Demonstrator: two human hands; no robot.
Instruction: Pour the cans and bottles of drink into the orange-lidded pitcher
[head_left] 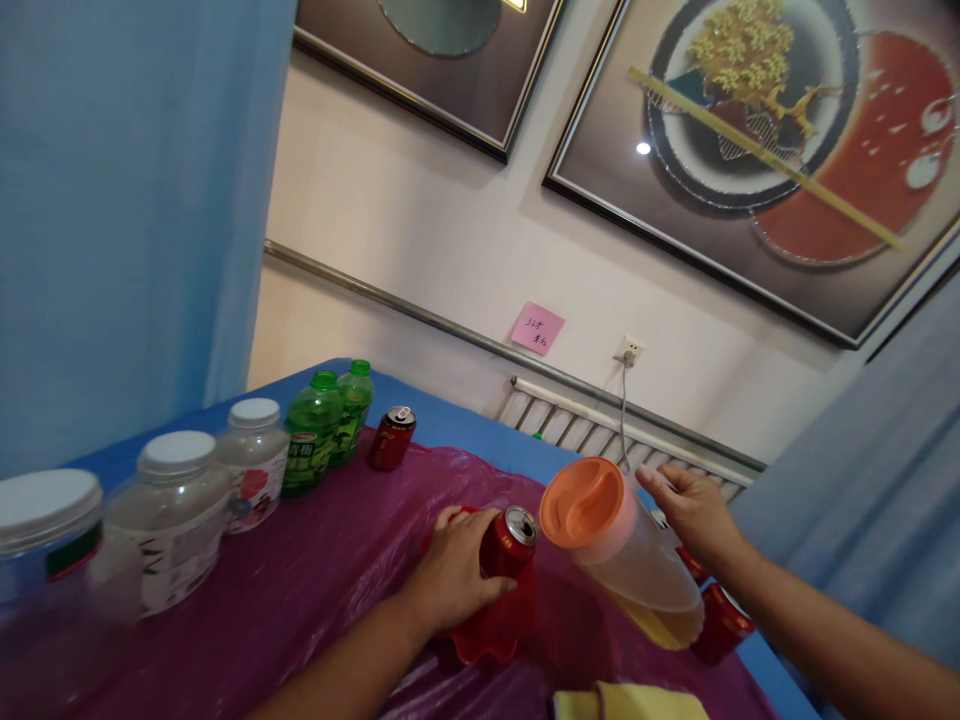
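Red can (511, 545) in left hand (454, 572); right hand (694, 512) grips pitcher (637, 560).

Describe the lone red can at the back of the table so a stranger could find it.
Find the purple sheet and follow its far edge to the two green bottles. The can stands just right of them. Unlike the red can in the left hand, nothing touches it.

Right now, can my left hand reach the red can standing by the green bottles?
Probably yes: the purple sheet between left hand and far can lies bare, though that hand grips the near can.
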